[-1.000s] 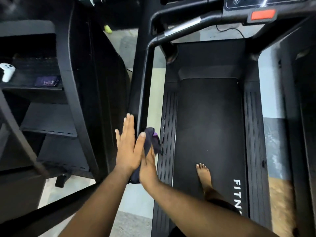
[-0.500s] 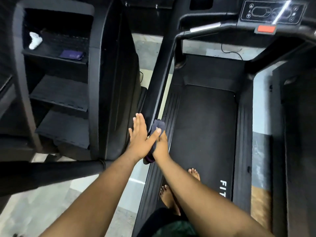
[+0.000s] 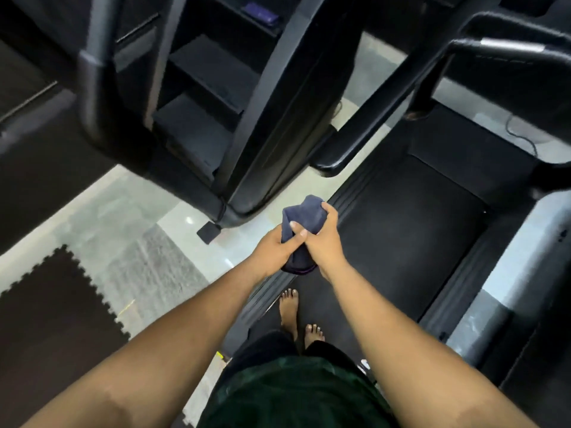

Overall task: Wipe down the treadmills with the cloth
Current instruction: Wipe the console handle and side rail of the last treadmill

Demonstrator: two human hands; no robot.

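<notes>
A dark blue cloth (image 3: 304, 219) is bunched between both my hands, in mid-air over the left side rail of the black treadmill (image 3: 411, 223) I stand on. My left hand (image 3: 276, 247) grips the cloth's lower part, its thumb laid across the front. My right hand (image 3: 324, 239) curls round the cloth from the right, fingers over its top. The treadmill's left handrail (image 3: 370, 118) slants up from just beyond my hands. My bare feet (image 3: 293, 316) are on the belt.
A black stair-climber machine (image 3: 216, 97) stands to the left, its base close to my hands. Black jigsaw floor mat (image 3: 52, 319) lies at lower left on a pale tiled floor (image 3: 129, 230). A cable (image 3: 522, 134) lies behind the treadmill deck.
Both hands came off the treadmill upright and drew back toward me. My flat left hand now curls round the cloth together with the right. My view swung left and down.
</notes>
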